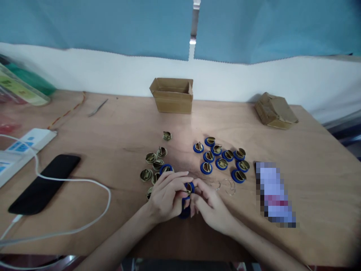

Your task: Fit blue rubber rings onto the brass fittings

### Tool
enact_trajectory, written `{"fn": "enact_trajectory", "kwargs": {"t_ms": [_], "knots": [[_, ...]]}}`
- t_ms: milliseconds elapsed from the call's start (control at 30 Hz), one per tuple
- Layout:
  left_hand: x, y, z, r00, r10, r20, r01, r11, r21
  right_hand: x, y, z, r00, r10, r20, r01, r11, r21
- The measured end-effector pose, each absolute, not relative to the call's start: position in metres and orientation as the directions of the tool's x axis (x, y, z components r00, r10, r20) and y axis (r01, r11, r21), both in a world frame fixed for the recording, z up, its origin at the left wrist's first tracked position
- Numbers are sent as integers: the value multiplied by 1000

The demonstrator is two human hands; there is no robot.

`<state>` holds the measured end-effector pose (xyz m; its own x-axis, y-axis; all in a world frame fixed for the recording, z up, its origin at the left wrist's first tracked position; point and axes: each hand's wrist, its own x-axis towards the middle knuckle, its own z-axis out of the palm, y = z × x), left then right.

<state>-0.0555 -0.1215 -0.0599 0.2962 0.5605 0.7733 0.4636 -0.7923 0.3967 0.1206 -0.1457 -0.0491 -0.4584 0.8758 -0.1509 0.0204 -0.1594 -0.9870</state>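
Both my hands meet near the front middle of the wooden table (113,124). My left hand (166,197) and my right hand (210,205) pinch one small round brass part with a blue ring (189,187) between their fingertips. More blue rings (184,212) show under my fingers. A loose group of bare brass parts (153,163) lies just beyond my left hand. Several brass parts fitted with blue rings (221,158) lie beyond my right hand. Thin wire rings (227,185) lie beside my right hand.
An open cardboard box (172,95) stands at the back middle, a closed one (275,110) at the back right. A black phone (45,182) with a white cable (84,180) and a power strip (19,148) lie at left. A blurred-out object (275,195) lies at right.
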Motion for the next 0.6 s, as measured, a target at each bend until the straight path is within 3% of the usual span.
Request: {"fn": "enact_trajectory", "kwargs": {"t_ms": [200,600], "knots": [[-54,-123,-61,246,585,773,414,-784,462,125,-144,-44,-434,901,-12,132,51,-990],[-59,-122,-63,297,544,785,419,-813,405,125,-146,-55,-454,891,12,122,75,-990]]}}
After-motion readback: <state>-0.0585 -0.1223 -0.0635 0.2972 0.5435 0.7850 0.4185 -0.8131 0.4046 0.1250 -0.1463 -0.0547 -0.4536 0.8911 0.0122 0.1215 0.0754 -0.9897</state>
